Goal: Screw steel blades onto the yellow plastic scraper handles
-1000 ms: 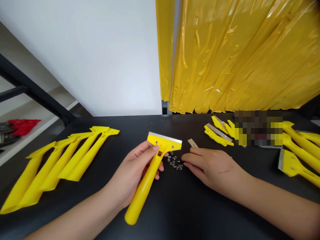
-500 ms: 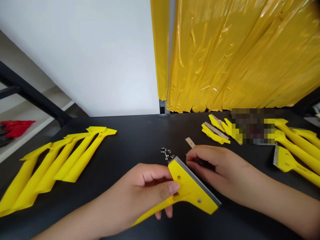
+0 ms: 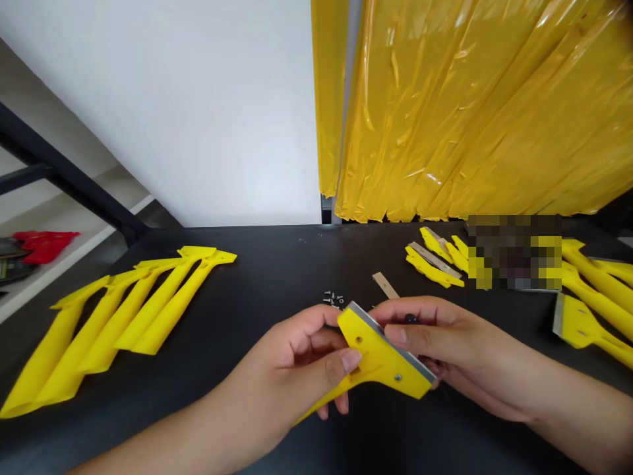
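Note:
My left hand (image 3: 301, 369) grips a yellow plastic scraper (image 3: 378, 359) by the neck, its wide head tilted up to the right, with a metal blade along the top edge. One screw shows near the head's lower right corner. My right hand (image 3: 435, 343) rests against the blade edge of the same scraper head, thumb on its yellow face, with a small dark part pinched at the fingertips. Just beyond my hands, small screws and nuts (image 3: 333, 298) lie loose on the black table (image 3: 257, 277).
Several empty yellow scraper handles (image 3: 128, 316) lie in a row at the left. A loose blade (image 3: 384, 285) and yellow clamp pieces (image 3: 432, 264) lie at the right, with assembled scrapers (image 3: 588, 310) at the far right. Yellow plastic sheeting hangs behind.
My left hand lifted the scraper off the table and turned its head toward the right. My right hand left the screws and came onto the scraper head.

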